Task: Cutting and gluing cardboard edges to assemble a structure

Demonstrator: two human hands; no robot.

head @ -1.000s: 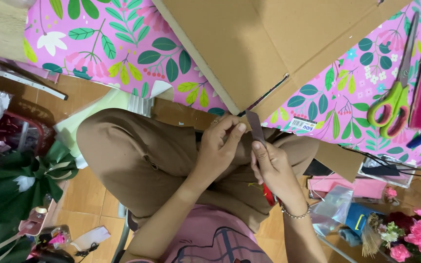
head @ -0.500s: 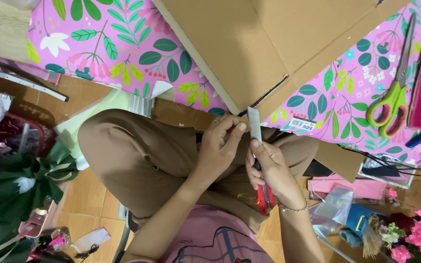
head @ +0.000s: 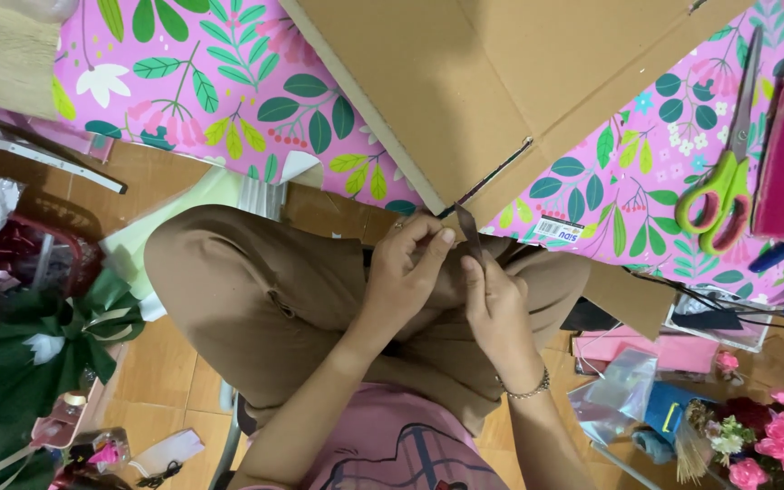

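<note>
Currently both hands meet just below the corner of the cardboard box (head: 465,82). A thin dark strip (head: 467,231) stands nearly upright, long axis running from the hands up toward the box corner, top end tilted slightly left. Right hand (head: 501,308) pinches its lower end; left hand (head: 410,268) is closed at its left side, fingertips touching it. Green scissors (head: 719,195) lie well right of the box.
</note>
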